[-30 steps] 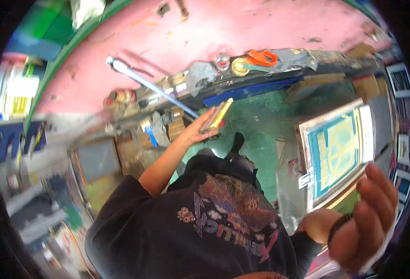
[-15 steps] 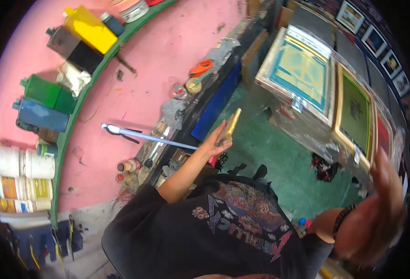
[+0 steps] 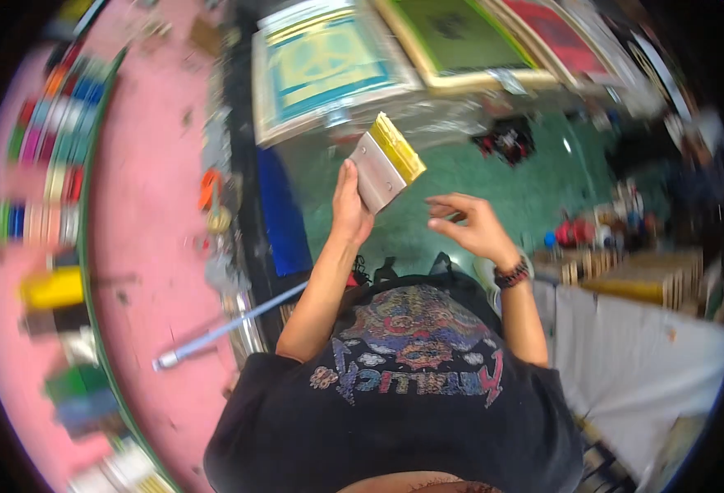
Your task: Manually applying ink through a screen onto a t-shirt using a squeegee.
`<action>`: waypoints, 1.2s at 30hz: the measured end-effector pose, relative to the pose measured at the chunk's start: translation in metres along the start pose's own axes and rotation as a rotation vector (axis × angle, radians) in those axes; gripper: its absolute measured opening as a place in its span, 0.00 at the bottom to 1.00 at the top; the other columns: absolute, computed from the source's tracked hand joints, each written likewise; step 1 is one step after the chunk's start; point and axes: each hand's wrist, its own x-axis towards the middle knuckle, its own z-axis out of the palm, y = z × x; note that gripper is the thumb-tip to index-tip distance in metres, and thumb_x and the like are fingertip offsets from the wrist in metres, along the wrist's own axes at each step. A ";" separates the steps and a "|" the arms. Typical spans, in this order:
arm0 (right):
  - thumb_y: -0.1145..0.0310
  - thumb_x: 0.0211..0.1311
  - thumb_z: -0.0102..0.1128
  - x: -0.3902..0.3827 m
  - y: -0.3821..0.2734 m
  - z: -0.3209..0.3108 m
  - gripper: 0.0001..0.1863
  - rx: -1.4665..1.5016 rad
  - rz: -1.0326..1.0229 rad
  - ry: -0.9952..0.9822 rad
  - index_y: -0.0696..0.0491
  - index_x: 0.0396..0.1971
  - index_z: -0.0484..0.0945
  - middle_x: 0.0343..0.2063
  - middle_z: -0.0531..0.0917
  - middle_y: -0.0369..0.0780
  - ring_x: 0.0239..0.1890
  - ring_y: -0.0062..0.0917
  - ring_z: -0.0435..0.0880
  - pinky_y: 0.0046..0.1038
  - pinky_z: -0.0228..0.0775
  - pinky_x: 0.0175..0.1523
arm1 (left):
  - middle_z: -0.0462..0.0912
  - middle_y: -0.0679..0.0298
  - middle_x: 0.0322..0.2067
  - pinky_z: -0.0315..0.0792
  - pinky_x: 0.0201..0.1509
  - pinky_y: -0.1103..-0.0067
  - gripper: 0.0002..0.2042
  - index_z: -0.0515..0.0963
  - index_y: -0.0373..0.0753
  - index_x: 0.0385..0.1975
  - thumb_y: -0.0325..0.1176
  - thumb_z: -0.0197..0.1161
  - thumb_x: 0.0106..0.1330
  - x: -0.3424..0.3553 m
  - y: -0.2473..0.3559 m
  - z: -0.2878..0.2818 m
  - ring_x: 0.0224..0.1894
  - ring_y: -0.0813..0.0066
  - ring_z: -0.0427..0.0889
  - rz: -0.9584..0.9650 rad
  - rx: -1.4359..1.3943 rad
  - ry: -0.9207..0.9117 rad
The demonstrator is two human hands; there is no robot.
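My left hand (image 3: 350,205) is closed around the pale handle of a screen-printing squeegee (image 3: 381,177), whose far edge is coated in thick yellow ink. The tool is tilted in front of my chest, over the green floor. To its right, my right hand (image 3: 478,228) is empty, the fingers apart and slightly curled toward the squeegee without touching it. Beyond both hands lies a framed printing screen (image 3: 329,66) with a teal border and yellow ink. A green screen (image 3: 460,39) and a red screen (image 3: 557,37) lie beside it.
Left of me, a green-edged shelf (image 3: 95,329) on the pink wall carries blurred tubs and bottles. A pale blue rod (image 3: 230,327) sticks out near my left elbow. An orange-handled item (image 3: 208,191) lies on the narrow ledge. Stacked boards (image 3: 649,275) and a white sheet (image 3: 641,349) are at right.
My view has turned right, bringing the screens to the top centre. The right hand has come from the far right edge to near the squeegee, which now shows its broad face.
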 end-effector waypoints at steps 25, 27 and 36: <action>0.61 0.65 0.67 -0.222 0.141 0.127 0.18 0.708 0.329 1.916 0.61 0.45 0.81 0.33 0.86 0.35 0.28 0.17 0.83 0.21 0.75 0.31 | 0.79 0.61 0.50 0.73 0.51 0.74 0.20 0.67 0.39 0.56 0.42 0.61 0.73 0.010 -0.276 0.151 0.48 0.73 0.78 -0.970 1.190 -1.596; 0.61 0.67 0.64 -0.233 0.156 0.169 0.17 0.705 0.501 1.975 0.61 0.44 0.80 0.35 0.85 0.38 0.28 0.20 0.84 0.22 0.76 0.31 | 0.79 0.59 0.53 0.72 0.51 0.71 0.20 0.68 0.40 0.56 0.45 0.60 0.73 0.017 -0.283 0.140 0.48 0.70 0.79 -0.994 1.317 -1.588; 0.64 0.71 0.54 -0.271 0.246 0.359 0.15 1.041 0.715 2.644 0.59 0.49 0.73 0.36 0.84 0.42 0.26 0.24 0.85 0.23 0.77 0.30 | 0.81 0.61 0.51 0.71 0.50 0.71 0.16 0.72 0.42 0.50 0.46 0.60 0.73 0.003 -0.342 0.103 0.46 0.70 0.79 -1.075 1.707 -1.794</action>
